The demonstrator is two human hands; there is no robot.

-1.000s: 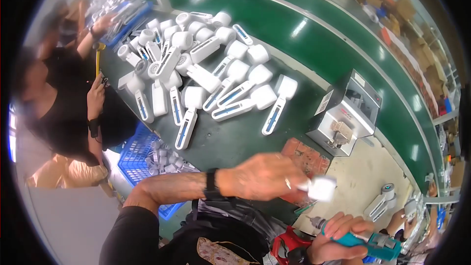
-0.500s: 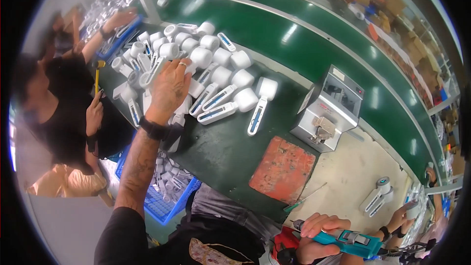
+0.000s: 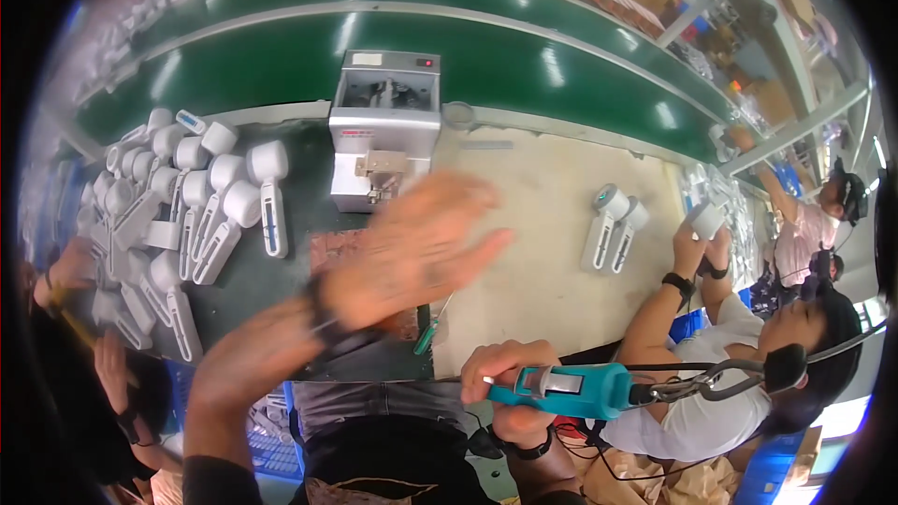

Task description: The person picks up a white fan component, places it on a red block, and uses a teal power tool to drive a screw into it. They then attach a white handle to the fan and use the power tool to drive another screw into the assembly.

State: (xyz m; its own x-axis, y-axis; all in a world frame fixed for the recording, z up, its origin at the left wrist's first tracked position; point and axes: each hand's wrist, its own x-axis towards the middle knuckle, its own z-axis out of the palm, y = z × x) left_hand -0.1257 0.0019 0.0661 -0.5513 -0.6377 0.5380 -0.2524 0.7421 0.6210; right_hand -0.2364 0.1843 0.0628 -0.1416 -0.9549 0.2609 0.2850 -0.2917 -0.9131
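My left hand (image 3: 421, 238) is stretched out over the middle of the bench, fingers apart and a little blurred, with nothing seen in it. It passes in front of a reddish worn pad (image 3: 335, 247), partly hiding it, and the foot of a small grey machine (image 3: 385, 136). Low at the centre right, my right hand (image 3: 505, 369) grips a teal electric screwdriver (image 3: 589, 393), its cord end pointing right. At the left lies a pile of white handled devices (image 3: 221, 178) with round cylindrical heads. The nearest one (image 3: 270, 196) lies a little apart from the rest.
Two more white devices (image 3: 608, 234) lie on the pale board (image 3: 524, 271). A green-handled screwdriver (image 3: 427, 335) rests at the board's left edge. Behind the bench runs a green conveyor (image 3: 281, 51). Co-workers are at both sides; the right one's hands (image 3: 697, 243) hold a white device.
My left hand has come off the pile of white devices and swung right across the bench. The view has turned right. My right hand still grips the electric screwdriver.
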